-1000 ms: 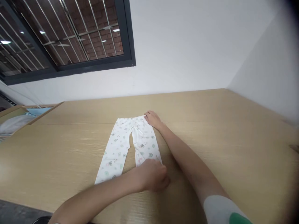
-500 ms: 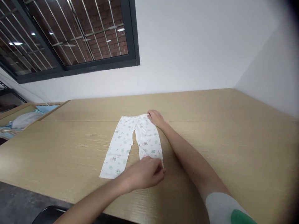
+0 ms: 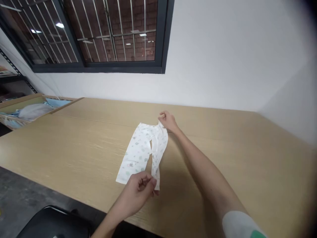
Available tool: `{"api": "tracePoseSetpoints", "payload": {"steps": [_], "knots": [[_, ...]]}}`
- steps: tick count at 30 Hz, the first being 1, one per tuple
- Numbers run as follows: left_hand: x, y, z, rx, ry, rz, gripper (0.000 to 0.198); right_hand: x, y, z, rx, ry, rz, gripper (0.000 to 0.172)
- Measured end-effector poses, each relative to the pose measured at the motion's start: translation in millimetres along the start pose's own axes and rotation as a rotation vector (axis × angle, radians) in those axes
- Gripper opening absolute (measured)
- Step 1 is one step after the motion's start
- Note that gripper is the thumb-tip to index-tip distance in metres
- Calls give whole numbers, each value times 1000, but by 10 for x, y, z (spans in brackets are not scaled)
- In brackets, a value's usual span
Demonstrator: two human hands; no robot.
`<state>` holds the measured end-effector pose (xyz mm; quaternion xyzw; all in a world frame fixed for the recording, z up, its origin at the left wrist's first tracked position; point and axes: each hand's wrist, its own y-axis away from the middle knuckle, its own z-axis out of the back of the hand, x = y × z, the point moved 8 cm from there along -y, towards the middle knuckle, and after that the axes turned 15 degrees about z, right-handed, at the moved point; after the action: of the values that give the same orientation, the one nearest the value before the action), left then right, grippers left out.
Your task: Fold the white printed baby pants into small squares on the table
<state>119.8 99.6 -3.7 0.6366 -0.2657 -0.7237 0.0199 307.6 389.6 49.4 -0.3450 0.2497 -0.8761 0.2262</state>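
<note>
A small pair of white trousers (image 3: 136,152) with a green and grey print lies on the wooden table, waistband toward the wall. My right hand (image 3: 168,121) pinches the right end of the waistband and lifts it off the tabletop. Down at the hem of the right leg, my left hand (image 3: 141,190) is closed on the cloth, its thumb and fingers pressed together. The right leg is raised and creased between my two hands. The left leg stays flat on the wood.
The wooden table (image 3: 81,142) runs back to a white wall (image 3: 213,59) with a barred window (image 3: 119,33) above. At the far left sits an open box (image 3: 66,103) holding light blue and white cloth. A black chair (image 3: 56,223) stands by the front edge.
Both hands have taken hold of the right side of the trousers and raised it. That leg has folded inward toward the left leg. The camera view has turned slightly.
</note>
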Motion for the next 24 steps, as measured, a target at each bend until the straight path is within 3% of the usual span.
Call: {"api": "tracePoseSetpoints", "payload": {"steps": [4,8,15,20,24], "knots": [[78,118,261,-8,109,20,51,124,-276,-283,-91,-18,-145,25],[203,154,501,-77,135,31,52,335,-440,-682,-42,93,-154,25],[501,238,1060,-518,-346,79,44,662,-360,-1278,238,269,-115,34],[535,312,1201,-621,-598,185,34,718,-316,-1441,294,274,-137,35],[513,331,1231,-690,-760,187,33,718,-330,-1476,310,275,-131,32]]}}
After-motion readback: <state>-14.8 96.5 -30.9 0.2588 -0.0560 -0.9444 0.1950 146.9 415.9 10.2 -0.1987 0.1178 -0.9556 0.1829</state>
